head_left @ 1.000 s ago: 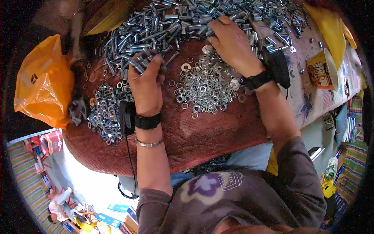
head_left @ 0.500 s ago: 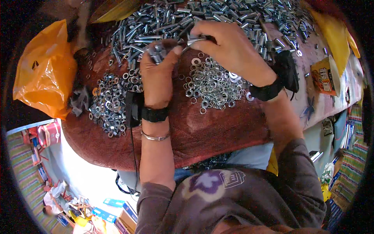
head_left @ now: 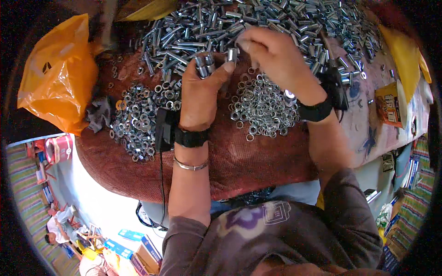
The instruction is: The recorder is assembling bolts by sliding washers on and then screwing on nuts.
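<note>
Clutching several metal sleeves (head_left: 231, 55) in the left hand (head_left: 200, 94), so liable, through crowding, to drop one among washers (head_left: 264, 110) near the curled right hand (head_left: 282, 60), contents impossible to tell.

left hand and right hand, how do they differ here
The left hand points nearly straight away from the body, holding shiny metal cylinders; the right hand slants leftward, its contents unclear. A thin bracelet sits behind the left hand; none shows behind the right hand. Both wear black wrist straps.
</note>
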Available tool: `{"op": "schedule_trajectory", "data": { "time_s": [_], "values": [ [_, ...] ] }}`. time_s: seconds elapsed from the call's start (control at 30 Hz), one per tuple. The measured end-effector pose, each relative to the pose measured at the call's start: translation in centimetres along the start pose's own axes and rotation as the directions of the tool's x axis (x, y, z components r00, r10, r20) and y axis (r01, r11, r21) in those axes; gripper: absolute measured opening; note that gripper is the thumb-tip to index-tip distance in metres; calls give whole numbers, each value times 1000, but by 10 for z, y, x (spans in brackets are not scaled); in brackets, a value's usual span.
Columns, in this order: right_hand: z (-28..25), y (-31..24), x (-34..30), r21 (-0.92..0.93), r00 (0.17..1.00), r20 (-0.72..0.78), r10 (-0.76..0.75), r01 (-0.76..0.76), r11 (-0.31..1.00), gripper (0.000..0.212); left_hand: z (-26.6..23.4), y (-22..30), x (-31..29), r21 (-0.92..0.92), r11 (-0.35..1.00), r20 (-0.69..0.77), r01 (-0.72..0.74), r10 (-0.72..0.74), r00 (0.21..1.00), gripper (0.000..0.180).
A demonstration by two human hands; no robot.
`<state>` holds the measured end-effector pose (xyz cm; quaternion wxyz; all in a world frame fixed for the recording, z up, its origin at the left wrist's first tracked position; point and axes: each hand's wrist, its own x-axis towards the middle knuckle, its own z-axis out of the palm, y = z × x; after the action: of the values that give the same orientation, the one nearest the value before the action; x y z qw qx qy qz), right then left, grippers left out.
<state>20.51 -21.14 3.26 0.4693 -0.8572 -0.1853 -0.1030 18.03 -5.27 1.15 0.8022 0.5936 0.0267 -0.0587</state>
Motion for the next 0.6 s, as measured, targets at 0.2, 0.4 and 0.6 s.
{"op": "schedule_trajectory", "data": {
  "time_s": [0.2, 0.4, 0.6],
  "values": [
    [19, 17, -12, -410, 978, 191, -85, 158, 898, 14, -6, -2, 3, -207, 978, 50, -2, 13, 999, 15],
    [19, 11, -14, -420, 973, 188, -135, 204, 884, 21, -6, -2, 4, -259, 965, 46, -31, 44, 998, 17],
    [7, 23, -14, -323, 983, 142, -115, 156, 933, 12, -5, -5, 5, -264, 961, 8, -80, 85, 996, 18]
  ]
}}
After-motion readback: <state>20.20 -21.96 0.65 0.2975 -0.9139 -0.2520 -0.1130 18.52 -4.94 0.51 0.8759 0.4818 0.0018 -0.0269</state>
